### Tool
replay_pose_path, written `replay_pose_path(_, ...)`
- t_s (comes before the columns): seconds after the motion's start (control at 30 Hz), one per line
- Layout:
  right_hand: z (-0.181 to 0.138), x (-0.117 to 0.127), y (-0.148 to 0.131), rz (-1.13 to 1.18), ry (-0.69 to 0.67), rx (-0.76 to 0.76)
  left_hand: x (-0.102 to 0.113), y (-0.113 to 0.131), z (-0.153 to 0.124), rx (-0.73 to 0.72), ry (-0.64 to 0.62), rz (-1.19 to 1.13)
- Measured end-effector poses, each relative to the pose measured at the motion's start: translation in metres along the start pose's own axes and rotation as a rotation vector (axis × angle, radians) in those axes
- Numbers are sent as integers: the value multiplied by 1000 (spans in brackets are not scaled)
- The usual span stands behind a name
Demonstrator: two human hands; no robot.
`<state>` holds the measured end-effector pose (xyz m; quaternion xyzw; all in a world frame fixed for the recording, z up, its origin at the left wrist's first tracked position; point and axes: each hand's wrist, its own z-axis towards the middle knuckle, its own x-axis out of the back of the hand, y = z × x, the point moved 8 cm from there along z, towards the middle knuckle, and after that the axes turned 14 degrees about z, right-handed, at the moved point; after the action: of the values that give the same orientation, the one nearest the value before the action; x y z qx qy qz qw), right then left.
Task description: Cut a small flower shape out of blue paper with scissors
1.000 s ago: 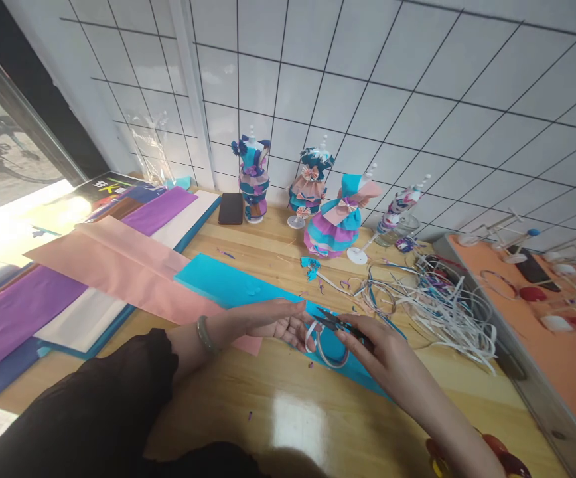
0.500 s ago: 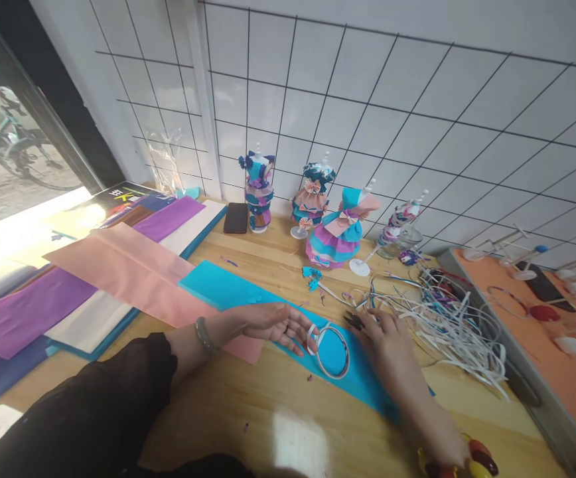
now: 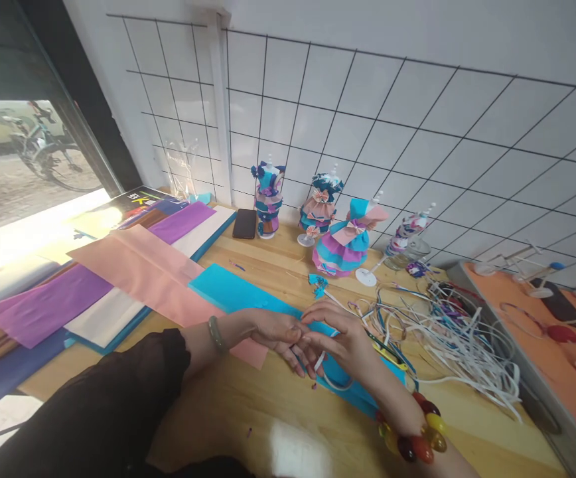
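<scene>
My left hand (image 3: 285,335), palm partly up with fingers curled, is above the blue paper strip (image 3: 238,292). A narrow white tape end (image 3: 320,362) shows at its fingertips. Below it the white tape roll (image 3: 338,385), a thin ring, is mostly covered by my right hand (image 3: 342,338). The right thumb and fingertips press together against the left thumb and fingers; whatever is pinched there is too small to make out. A yellow-edged tool (image 3: 392,357) lies on the blue paper beyond my right wrist.
Pink paper (image 3: 139,265), purple paper (image 3: 64,302) and white sheets lie stacked at left. Several small dress forms in paper dresses, one a layered dress (image 3: 342,249), stand along the wall. Tangled white strips (image 3: 477,358) lie right, beside an orange tray (image 3: 502,312). A black phone (image 3: 245,224) lies behind.
My right hand has left the dark-handled tool at the right and moved left to meet my left hand. My left fingers have curled in. The view has shifted slightly.
</scene>
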<state>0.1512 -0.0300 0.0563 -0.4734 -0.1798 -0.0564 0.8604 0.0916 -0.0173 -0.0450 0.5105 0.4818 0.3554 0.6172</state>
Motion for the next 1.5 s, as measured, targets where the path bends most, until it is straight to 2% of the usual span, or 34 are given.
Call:
replay_pose_path(0.23,0,-1,3,47,31,-53,8,-8,2,-3,7,7)
replay_pose_path(0.43,-9,7,5,-22,161,-98,25,1,1,8,253,39)
replay_pose_path(0.5,-11,7,5,-54,159,-107,27,3,-1,17,284,65)
replay_pose_path(0.63,-13,7,2,-73,129,-133,27,2,-1,56,273,82)
replay_pose_path(0.73,-15,5,4,-21,69,-236,28,-3,0,104,259,75)
replay_pose_path(0.87,-21,-1,14,125,-46,-414,20,-5,4,169,145,126)
replay_pose_path(1.0,-28,-8,24,344,-110,-543,15,-1,9,176,69,166)
replay_pose_path(1.17,-32,-14,30,593,-118,-639,20,0,13,213,119,232)
replay_pose_path(1.37,-43,-13,37,666,-154,-736,25,3,16,231,136,347)
replay_pose_path(1.5,-44,-1,43,703,-14,-733,22,8,15,167,109,259)
